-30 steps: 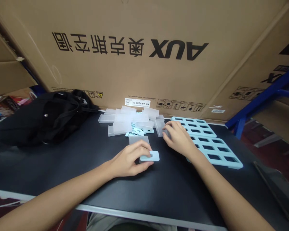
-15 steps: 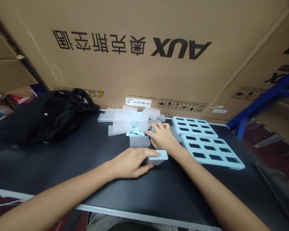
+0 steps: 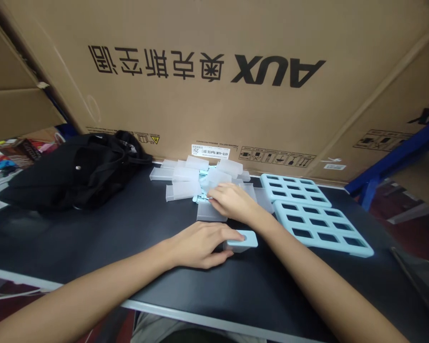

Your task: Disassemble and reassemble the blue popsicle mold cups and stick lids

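My left hand (image 3: 202, 244) grips a small translucent box with a light-blue top (image 3: 249, 238), low over the black table; the thumb is on its near side and the index finger on the blue top. My right hand (image 3: 236, 202) reaches into a heap of translucent plastic sleeves (image 3: 186, 187), fingers bent and pressed together at small light-blue plastic pieces (image 3: 201, 196). What its fingertips hold, if anything, is hidden. One frosted sleeve (image 3: 218, 179) lies tilted just beyond those fingers, and another sleeve (image 3: 210, 212) is under the hand's near side.
Two light-blue trays with rectangular openings lie to the right, a front tray (image 3: 323, 224) and a back tray (image 3: 295, 188). A black cloth bag (image 3: 67, 174) is on the left. A large cardboard box (image 3: 186, 109) walls off the back, and a blue metal post (image 3: 389, 166) stands at right.
My right hand has shifted left, deeper over the blue pieces, and a frosted sleeve now shows tilted beyond its fingers. The left hand keeps the small box. The view has swung slightly left.
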`<state>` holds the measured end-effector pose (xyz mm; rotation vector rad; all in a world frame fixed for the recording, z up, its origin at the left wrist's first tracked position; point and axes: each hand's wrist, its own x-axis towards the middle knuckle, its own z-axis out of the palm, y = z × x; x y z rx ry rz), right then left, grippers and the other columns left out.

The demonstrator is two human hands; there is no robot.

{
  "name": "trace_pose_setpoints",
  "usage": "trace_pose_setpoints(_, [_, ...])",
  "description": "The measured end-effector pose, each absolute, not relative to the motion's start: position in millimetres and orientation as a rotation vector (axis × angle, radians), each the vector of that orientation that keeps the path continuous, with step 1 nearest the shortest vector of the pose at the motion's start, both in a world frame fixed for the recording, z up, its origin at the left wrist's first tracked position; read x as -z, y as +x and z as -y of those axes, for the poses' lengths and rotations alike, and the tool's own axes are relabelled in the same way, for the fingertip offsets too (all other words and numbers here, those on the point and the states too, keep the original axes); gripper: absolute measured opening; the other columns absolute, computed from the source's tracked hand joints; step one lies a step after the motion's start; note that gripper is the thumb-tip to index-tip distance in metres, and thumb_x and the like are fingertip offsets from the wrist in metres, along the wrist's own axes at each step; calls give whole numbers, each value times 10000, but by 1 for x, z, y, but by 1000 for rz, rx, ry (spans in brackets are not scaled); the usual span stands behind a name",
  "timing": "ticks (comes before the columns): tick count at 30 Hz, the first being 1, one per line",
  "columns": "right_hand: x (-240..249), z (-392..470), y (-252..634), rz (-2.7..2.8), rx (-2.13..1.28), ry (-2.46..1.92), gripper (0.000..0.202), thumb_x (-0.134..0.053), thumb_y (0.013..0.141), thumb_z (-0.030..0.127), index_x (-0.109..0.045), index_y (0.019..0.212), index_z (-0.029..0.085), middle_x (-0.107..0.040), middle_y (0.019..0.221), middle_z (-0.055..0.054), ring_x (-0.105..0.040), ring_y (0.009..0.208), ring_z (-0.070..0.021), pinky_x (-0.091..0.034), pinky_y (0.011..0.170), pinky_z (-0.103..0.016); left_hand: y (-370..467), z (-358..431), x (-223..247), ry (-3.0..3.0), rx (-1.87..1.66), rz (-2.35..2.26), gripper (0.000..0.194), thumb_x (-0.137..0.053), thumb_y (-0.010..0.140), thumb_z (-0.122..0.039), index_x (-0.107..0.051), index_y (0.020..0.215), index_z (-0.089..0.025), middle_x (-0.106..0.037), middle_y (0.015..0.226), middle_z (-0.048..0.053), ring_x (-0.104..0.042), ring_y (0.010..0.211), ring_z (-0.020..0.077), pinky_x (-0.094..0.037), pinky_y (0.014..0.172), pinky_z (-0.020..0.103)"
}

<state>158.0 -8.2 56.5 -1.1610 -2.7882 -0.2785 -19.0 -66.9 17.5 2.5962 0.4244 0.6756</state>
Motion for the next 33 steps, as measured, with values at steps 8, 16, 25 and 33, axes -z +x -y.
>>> trace_pose_setpoints(8, [-77,-22,108,2963,372,-1303,227,-540,863,139,-741,957,95,-705,1041,-183,-600,1088,-301,-421,865,-394,-20,66,-23,2592,-609,-441,330,-560,952,-276,-527,1279,-245,-705,1151,44,-694,1040,202,-549,913,314])
trace_pose_setpoints(16, [-78,-25,110,2989,338,-1421,235,-580,828,167,-754,974,103,-734,1001,-177,-669,978,-285,-469,829,-379,-21,66,-25,2569,-616,-453,371,-563,950,-272,-504,1316,-254,-705,1186,36,-694,1067,209,-544,922,317])
trace_pose_setpoints(25, [-75,-18,106,2921,324,-1482,240,-613,757,131,-756,947,100,-738,983,-188,-677,983,-287,-457,891,-396,-24,65,-17,2586,-643,-452,423,-566,955,-294,-441,1357,-245,-699,1231,54,-690,1105,215,-551,923,329])
trace_pose_setpoints(33, [-96,-18,132,2759,88,-1476,166,-591,793,235,-716,862,152,-732,944,-103,-660,843,-199,-441,677,-273,-26,66,-15,2607,-698,-515,484,-578,966,-336,-397,1411,-279,-667,1307,58,-705,1087,221,-558,928,342])
